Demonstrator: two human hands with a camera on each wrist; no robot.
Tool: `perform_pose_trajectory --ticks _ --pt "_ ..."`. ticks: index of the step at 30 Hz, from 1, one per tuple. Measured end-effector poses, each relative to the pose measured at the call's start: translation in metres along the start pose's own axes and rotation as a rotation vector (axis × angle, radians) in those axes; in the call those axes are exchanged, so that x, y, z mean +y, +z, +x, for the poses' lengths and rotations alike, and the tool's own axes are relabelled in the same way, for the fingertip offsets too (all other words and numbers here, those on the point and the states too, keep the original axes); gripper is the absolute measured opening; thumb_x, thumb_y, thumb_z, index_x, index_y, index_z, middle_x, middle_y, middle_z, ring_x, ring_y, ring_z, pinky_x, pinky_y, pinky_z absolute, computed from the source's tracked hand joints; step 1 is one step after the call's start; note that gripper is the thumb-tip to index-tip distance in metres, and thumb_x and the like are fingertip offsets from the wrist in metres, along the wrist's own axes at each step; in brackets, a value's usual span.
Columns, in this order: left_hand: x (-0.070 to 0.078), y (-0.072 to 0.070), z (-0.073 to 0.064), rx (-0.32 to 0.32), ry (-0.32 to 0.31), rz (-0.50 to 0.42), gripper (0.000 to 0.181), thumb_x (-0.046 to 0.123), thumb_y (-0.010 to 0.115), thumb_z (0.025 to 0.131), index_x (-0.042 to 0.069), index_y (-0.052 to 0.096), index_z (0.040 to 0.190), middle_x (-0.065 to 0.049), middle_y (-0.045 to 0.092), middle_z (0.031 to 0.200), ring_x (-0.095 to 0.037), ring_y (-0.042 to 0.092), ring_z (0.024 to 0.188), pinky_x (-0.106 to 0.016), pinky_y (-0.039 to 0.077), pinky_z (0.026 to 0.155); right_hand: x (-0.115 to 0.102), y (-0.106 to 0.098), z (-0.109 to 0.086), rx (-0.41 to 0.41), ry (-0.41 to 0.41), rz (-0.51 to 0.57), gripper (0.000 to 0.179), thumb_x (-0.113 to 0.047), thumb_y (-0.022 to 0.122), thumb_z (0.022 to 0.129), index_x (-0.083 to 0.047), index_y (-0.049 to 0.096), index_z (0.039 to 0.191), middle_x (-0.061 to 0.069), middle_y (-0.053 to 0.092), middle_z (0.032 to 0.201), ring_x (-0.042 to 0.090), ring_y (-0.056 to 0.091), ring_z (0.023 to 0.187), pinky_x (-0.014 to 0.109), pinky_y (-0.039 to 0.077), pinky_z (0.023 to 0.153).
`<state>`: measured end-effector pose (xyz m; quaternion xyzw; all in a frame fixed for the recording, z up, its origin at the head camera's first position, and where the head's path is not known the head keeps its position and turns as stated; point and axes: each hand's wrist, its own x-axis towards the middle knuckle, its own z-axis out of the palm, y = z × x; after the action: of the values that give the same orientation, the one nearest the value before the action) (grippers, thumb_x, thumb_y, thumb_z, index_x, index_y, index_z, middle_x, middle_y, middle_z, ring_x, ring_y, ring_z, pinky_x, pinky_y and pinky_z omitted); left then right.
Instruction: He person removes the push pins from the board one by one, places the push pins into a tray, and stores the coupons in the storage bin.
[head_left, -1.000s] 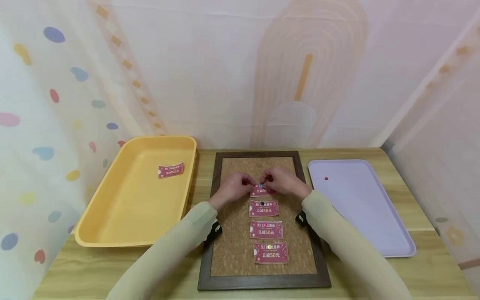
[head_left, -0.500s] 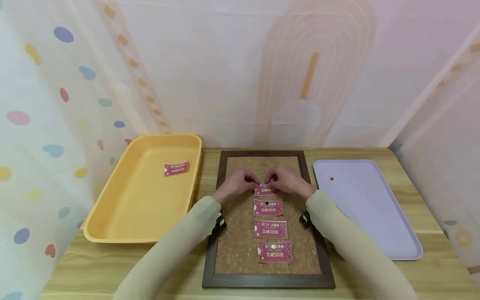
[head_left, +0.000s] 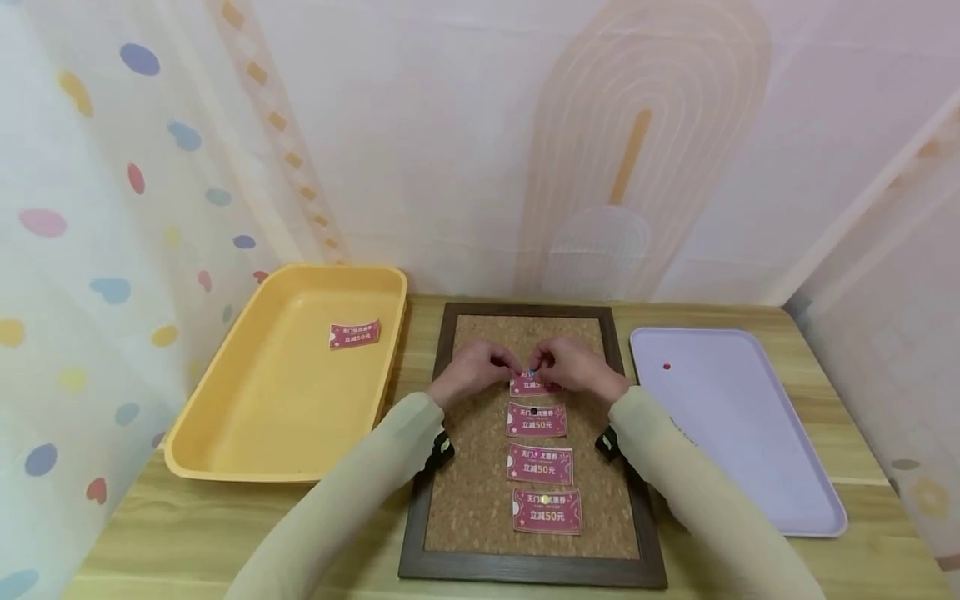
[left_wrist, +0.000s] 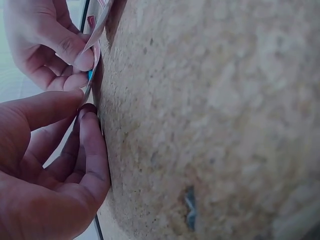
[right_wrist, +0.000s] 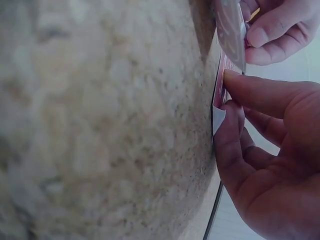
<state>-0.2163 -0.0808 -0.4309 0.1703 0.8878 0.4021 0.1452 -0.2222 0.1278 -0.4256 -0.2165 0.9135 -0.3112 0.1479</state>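
Observation:
The topmost pink coupon (head_left: 534, 387) lies on a framed corkboard (head_left: 465, 492). At its left edge my left hand (head_left: 478, 367) pinches the paper between thumb and fingers. My right hand (head_left: 576, 367) pinches a blue pushpin (left_wrist: 90, 74) at the coupon's upper part; its fingers cover much of the right side. In the left wrist view the coupon's edge stands slightly off the cork. Below it, further coupons hang in a column: one with a black pushpin (head_left: 534, 411), one with a pink pushpin (head_left: 537, 454), one with a yellow pushpin (head_left: 545, 500).
To the left stands a yellow tray (head_left: 281, 417) with one loose coupon (head_left: 355, 334) in it. A lilac tray (head_left: 742, 417) on the right bears a red pushpin (head_left: 667, 367). Wooden tabletop (head_left: 172, 533) surrounds the board, and a patterned cloth hangs behind.
The head view has shifted slightly, so the scene sits further right. Both hands stay at the top coupon with only small finger movements.

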Motion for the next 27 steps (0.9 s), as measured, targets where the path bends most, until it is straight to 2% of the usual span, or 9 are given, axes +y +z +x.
perform_pose_trajectory --ticks 3,9,21,27 --pt "-0.0010 0.0023 -0.0003 0.003 0.003 0.004 0.013 0.006 0.071 0.094 0.008 0.082 0.100 -0.003 0.078 0.102 -0.019 0.067 0.102 -0.037 0.051 0.092 0.0020 0.0013 -0.0011 -0.003 -0.001 0.003 0.005 -0.004 0.071 0.094 -0.005 0.072 0.098 0.001 0.066 0.080 0.011 0.057 0.066 0.025 0.045 0.060" --pt "-0.0011 0.0036 -0.0011 0.029 -0.002 0.009 0.012 0.006 0.073 0.091 0.008 0.083 0.097 -0.003 0.078 0.100 -0.019 0.068 0.100 -0.036 0.052 0.092 0.0047 0.0051 -0.0008 0.033 -0.053 -0.027 0.005 -0.004 0.072 0.092 -0.006 0.072 0.097 0.000 0.067 0.080 0.011 0.056 0.068 0.026 0.046 0.062" --pt "-0.0061 0.0018 -0.0002 0.016 -0.015 0.020 0.010 0.007 0.076 0.091 0.010 0.083 0.099 -0.001 0.078 0.101 -0.018 0.067 0.102 -0.037 0.051 0.094 0.0039 0.0077 0.0034 0.017 -0.034 -0.006 0.004 -0.004 0.071 0.092 -0.005 0.072 0.096 0.000 0.066 0.081 0.012 0.057 0.069 0.026 0.047 0.063" --pt "-0.0069 0.0034 0.0014 0.022 -0.028 0.035 0.008 0.011 0.078 0.091 0.011 0.083 0.097 0.000 0.078 0.099 -0.015 0.067 0.098 -0.034 0.051 0.089 0.0044 0.0073 0.0027 0.017 -0.038 -0.014 0.002 -0.004 0.071 0.093 -0.005 0.072 0.095 -0.001 0.065 0.080 0.011 0.056 0.070 0.026 0.046 0.064"
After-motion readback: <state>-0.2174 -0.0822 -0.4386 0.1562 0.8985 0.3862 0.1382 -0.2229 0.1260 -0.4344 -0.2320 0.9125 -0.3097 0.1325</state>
